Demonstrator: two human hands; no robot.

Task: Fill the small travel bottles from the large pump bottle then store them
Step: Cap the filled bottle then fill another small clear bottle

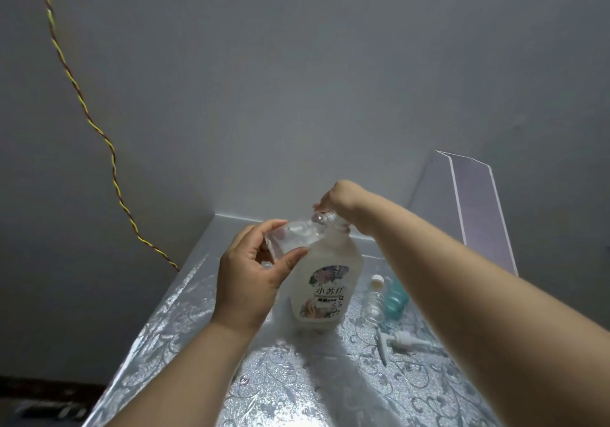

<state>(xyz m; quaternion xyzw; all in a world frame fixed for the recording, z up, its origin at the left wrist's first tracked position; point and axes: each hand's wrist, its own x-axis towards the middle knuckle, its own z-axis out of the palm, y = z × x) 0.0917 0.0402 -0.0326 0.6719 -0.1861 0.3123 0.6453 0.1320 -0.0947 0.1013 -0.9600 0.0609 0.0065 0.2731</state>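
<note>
Two hands busy: left hand (251, 275) is gripping a clear travel bottle (290, 237) tipped against the big bottle (325, 281)'s mouth, right hand (340, 197) pinching there; misalignment probably spills.

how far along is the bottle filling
Done: the pump is off and lies on the table. In hand: the left hand holds a clear travel bottle tipped at the big bottle neck, the right hand above it. Left: two small bottles lie untouched; nothing looks stored yet.
</note>
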